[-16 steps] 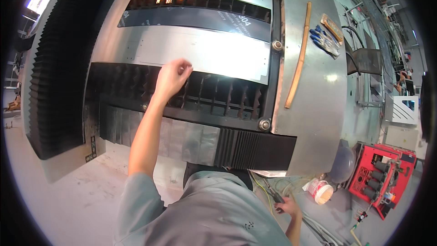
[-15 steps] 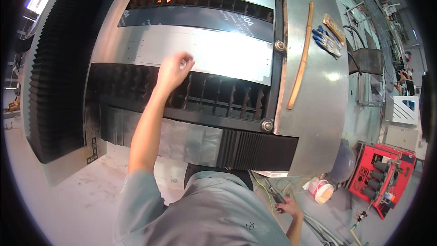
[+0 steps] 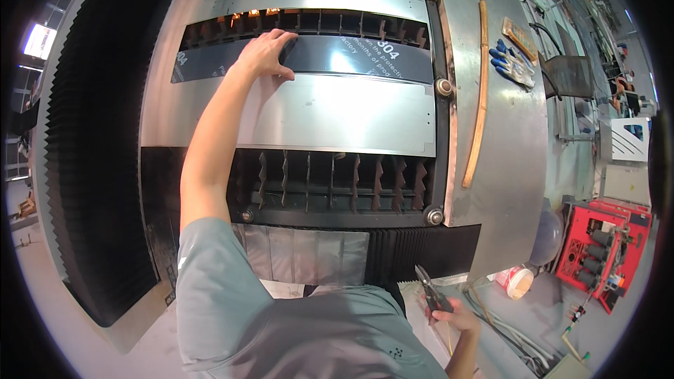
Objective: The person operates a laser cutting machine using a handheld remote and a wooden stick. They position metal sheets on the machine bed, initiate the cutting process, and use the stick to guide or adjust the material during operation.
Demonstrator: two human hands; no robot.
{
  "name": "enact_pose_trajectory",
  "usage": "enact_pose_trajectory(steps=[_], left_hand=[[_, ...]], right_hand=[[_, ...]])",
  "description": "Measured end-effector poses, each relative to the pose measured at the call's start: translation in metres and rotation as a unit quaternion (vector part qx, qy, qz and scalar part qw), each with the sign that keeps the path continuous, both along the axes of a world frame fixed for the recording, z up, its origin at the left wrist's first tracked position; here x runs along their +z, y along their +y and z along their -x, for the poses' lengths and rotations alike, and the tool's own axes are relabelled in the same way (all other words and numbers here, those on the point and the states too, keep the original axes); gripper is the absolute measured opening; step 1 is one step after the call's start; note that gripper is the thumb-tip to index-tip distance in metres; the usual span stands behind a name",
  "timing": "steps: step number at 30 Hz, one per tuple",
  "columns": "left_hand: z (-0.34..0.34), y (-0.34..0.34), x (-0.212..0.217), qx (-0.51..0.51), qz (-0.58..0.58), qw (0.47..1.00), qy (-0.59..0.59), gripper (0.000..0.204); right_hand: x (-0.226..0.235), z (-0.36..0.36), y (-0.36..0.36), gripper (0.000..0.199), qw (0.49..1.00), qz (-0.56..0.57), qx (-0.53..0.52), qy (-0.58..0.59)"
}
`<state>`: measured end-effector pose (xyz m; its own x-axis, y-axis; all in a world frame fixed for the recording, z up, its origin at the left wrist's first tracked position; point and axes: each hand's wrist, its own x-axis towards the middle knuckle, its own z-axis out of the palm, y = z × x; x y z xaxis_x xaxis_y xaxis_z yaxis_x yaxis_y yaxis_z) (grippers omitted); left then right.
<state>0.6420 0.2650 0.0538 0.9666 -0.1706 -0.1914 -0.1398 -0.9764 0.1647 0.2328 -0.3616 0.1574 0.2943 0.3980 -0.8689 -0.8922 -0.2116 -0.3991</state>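
My left hand point(image 3: 267, 55) reaches over a dark, film-covered metal strip point(image 3: 344, 56). Its thumb lies by the near edge and its fingers by the far edge, spread apart; whether they touch the strip I cannot tell. Below the strip lies a bare silvery metal sheet point(image 3: 351, 116), on the dark toothed slats point(image 3: 333, 182) of a machine bed. Low at the right, away from the bed, my right hand point(image 3: 456, 317) is closed around the dark handles of pliers point(image 3: 435, 296), jaws pointing up and away from me.
A long wooden stick point(image 3: 479, 98), blue-and-white gloves point(image 3: 512, 64) and a wood-backed brush point(image 3: 519, 38) lie on the metal side table. A black bellows cover point(image 3: 98, 133) rises on the left. Right, on the floor, stand a white bucket point(image 3: 518, 282) and a red machine point(image 3: 607, 249).
My left hand has moved forward from above the silvery sheet to the film-covered strip, and its fingers have spread. My right hand has raised the pliers slightly. The whole view has shifted.
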Motion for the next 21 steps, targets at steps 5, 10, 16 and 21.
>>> enact_pose_trajectory(steps=[5, 10, 16, 21], left_hand=[[-0.003, 0.005, 0.012, -0.027, 0.029, 0.999, -0.014, 0.078], [-0.014, 0.015, 0.019, -0.041, 0.117, 0.990, -0.073, 0.049], [-0.038, 0.010, 0.017, 0.061, 0.039, 0.988, -0.136, 0.044], [-0.058, 0.008, 0.015, 0.090, 0.004, 0.983, -0.161, 0.048]], right_hand=[[-0.005, -0.059, 0.030, 0.059, 0.998, -0.024, 0.038, -0.043], [-0.005, -0.128, 0.074, 0.060, 0.996, -0.046, 0.008, -0.079], [-0.024, -0.224, 0.134, 0.060, 0.992, -0.040, -0.059, -0.102], [-0.045, -0.307, 0.173, 0.050, 0.985, 0.014, -0.103, -0.138]])
